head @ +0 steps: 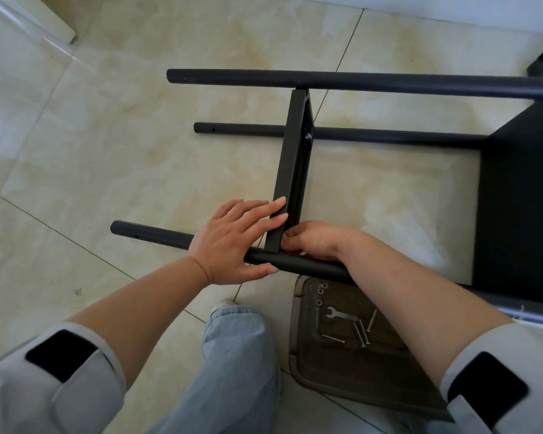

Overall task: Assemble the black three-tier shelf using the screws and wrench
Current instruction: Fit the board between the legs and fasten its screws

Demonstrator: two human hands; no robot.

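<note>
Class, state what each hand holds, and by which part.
The left hand steadies the shelf panel by its near edge, thumb under the near pole. The right hand curls at their joint; its hold is hidden.

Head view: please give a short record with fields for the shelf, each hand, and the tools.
shelf: lies on its side on tile floor; middle panel meets near tube
left hand: fingers straight, on tube and panel
right hand: fingers curled at the joint; what they hold is hidden
wrench: in brown tray
screws: in tray, loose
</note>
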